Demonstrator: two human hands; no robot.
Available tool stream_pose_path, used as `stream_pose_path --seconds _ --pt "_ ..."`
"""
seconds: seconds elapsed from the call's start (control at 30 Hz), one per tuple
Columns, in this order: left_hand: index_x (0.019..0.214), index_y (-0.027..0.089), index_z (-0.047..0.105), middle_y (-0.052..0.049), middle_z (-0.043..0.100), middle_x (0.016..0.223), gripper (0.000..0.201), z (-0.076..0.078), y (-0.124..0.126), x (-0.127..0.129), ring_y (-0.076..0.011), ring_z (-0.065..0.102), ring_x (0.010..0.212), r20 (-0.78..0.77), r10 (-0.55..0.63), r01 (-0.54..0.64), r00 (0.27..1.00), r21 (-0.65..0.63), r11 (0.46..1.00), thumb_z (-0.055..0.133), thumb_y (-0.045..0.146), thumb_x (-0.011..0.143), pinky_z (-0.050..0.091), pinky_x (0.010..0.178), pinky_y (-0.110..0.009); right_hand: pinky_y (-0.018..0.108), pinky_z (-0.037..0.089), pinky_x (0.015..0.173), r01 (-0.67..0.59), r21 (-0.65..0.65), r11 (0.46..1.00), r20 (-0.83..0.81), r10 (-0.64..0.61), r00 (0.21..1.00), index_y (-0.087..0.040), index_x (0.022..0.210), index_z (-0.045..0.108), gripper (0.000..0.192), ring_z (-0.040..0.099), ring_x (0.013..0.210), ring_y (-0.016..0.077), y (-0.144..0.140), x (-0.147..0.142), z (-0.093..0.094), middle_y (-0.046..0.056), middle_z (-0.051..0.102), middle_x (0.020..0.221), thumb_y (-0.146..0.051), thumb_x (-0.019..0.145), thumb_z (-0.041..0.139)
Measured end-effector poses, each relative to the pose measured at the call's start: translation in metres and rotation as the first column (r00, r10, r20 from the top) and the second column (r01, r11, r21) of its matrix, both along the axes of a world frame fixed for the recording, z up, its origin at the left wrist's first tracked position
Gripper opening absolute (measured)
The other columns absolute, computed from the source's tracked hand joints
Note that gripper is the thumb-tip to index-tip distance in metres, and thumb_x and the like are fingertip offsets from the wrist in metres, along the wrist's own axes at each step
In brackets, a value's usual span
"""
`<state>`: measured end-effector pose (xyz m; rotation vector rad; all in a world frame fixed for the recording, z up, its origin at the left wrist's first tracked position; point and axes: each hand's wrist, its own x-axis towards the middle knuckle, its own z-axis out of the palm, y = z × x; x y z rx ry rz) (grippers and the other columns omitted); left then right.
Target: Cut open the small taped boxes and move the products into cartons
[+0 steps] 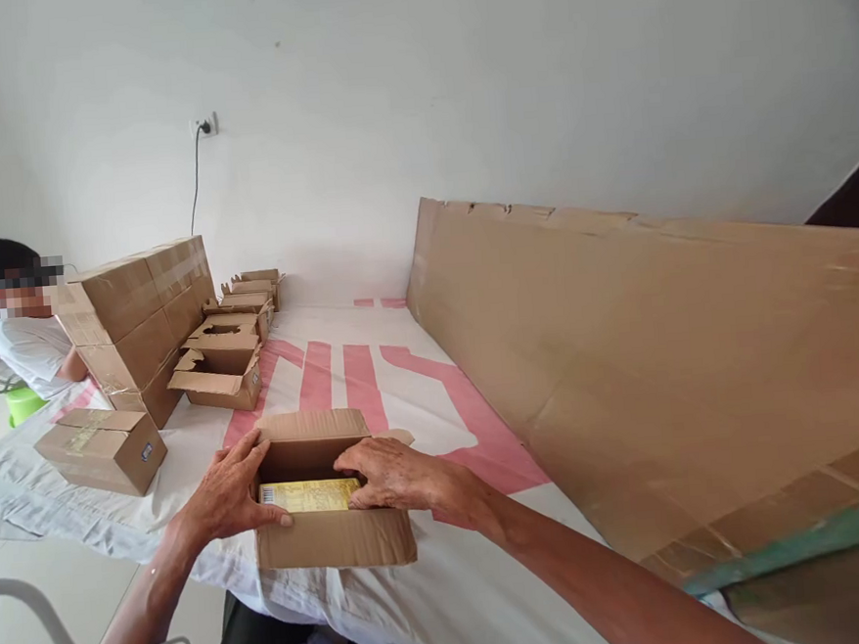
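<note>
A small open cardboard box sits at the near edge of the cloth-covered table, its flaps folded outward. Inside lies a yellow packet, flat and near the top of the box. The left hand grips the box's left wall, thumb hooked over the near rim, seemingly to steady it. The right hand lies fingers-down on the packet's right end, flat rather than closed, as if pressing it in. Farther left stand a row of open boxes, the nearest apparently empty, then a stack of sealed cartons and a closed carton lying alone. A large cardboard sheet leans along the right. A person sits at far left.
</note>
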<state>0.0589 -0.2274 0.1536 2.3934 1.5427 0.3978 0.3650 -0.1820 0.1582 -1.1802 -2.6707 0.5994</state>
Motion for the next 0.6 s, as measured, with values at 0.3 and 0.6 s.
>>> stream_pose_path --seconds 0.3,0.6 --pt "0.172 0.022 0.037 -0.020 0.042 0.174 0.128 -0.018 0.008 -0.005 -0.0479 0.038 0.161 0.303 0.069 -0.033 0.950 -0.121 0.992 0.093 0.069 0.067 0.034 0.132 -0.059 0.034 0.043 0.071 0.035 -0.239 0.970 0.003 -0.036 0.999 -0.026 0.106 0.081 0.032 0.070 0.094 0.0290 0.004 -0.003 0.019 0.007 0.079 0.102 -0.035 0.075 0.080" --pt "0.164 0.024 0.052 -0.018 0.054 0.165 0.117 -0.025 0.011 -0.006 -0.0503 0.046 0.155 0.398 0.083 -0.038 0.914 -0.120 0.992 0.094 0.068 0.065 0.040 0.128 -0.062 0.036 0.049 0.082 0.044 -0.074 0.996 0.005 -0.044 0.999 -0.024 0.100 0.074 0.013 0.069 0.100 0.0294 0.008 -0.008 0.004 0.009 0.075 0.102 -0.027 0.089 0.069"
